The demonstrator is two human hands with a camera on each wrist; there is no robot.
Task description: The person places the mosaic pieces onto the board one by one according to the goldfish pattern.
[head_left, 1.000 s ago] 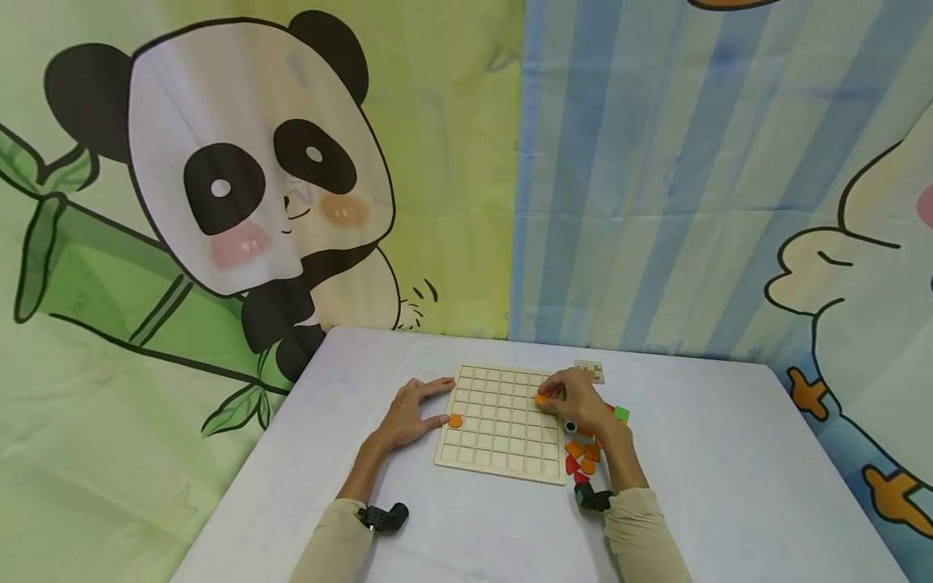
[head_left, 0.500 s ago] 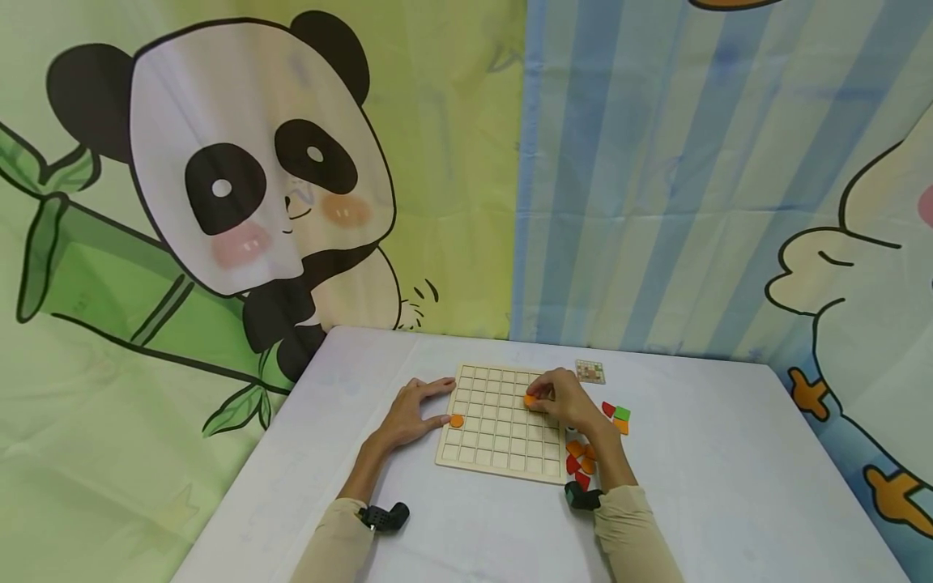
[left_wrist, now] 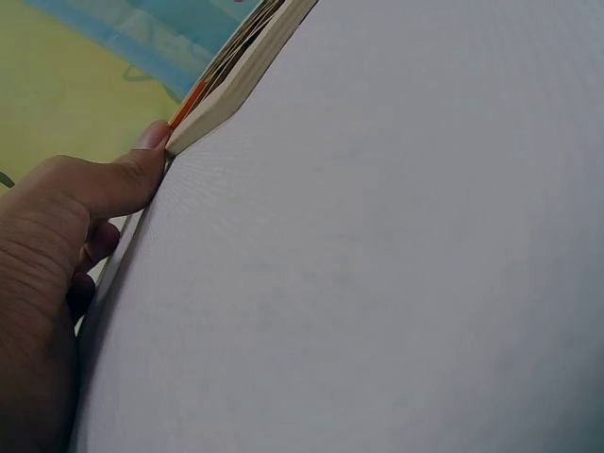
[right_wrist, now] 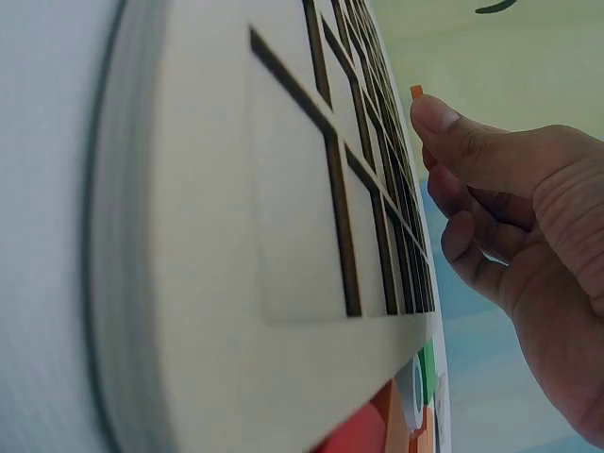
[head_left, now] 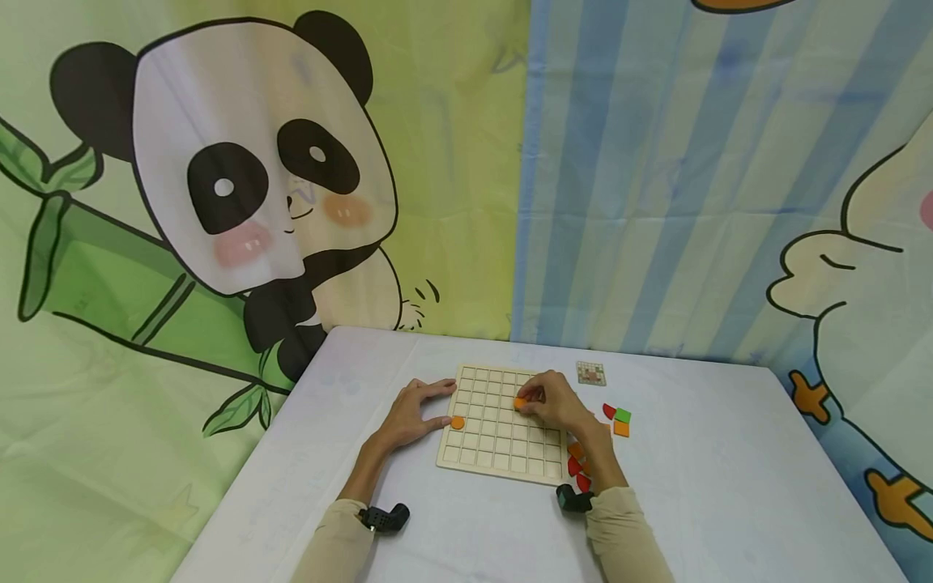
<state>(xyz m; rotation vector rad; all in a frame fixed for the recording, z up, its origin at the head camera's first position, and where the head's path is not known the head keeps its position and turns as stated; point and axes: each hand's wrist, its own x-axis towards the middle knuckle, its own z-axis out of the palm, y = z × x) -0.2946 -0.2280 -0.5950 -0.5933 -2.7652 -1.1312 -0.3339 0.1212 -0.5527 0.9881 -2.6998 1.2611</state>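
The grid board lies flat on the white table, between the person's two hands. Left hand: fingers extended, thumb and fingertips set against the board's left edge; it grasps nothing. An orange disc sits on the board just beside that thumb; I cannot tell whether they touch. Right hand: thumb and fingers pinch an orange piece over the far right part of the board. To the right of the board, near the right forearm, lie a red piece, a green square and an orange square.
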